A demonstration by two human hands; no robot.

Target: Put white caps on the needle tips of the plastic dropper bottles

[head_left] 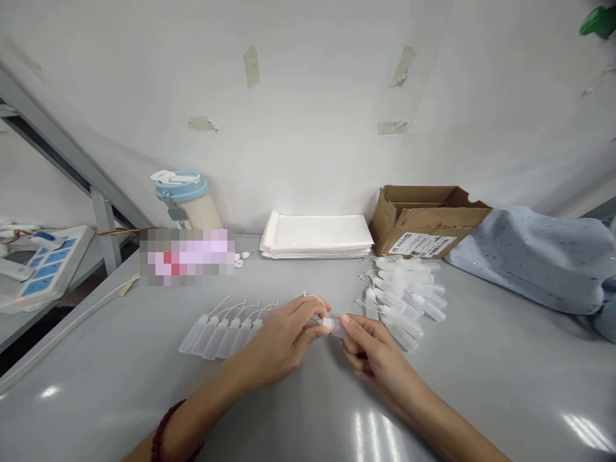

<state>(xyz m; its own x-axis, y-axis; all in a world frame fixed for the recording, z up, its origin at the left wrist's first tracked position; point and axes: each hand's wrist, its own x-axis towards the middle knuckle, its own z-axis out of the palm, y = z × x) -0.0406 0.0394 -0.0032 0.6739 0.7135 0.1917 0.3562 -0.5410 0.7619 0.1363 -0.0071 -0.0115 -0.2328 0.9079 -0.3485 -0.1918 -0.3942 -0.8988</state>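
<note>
A single head-worn camera looks forward and down, close above the left hand (282, 337) and right hand (373, 351); the wall (308, 96) rises beyond their fingers (308, 333).

We can't read the pixelated patch (187, 256) on the desk (481, 385). Our fingers (308, 333) cover most of the little bottle (335, 327), and the green thing (599, 20) is cut off top right.

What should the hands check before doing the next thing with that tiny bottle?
1. Grip: the left hand and right hand both pinch the small bottle: ok.
2. Whether it is closed tight: cannot tell, the hands cover much of it.
3. The row of bottles by the left hand lies side by side: ok.
4. The pile of bottles by the right hand sits apart from that row: ok.
5. The cardboard box stands open at the back: ok.
</note>
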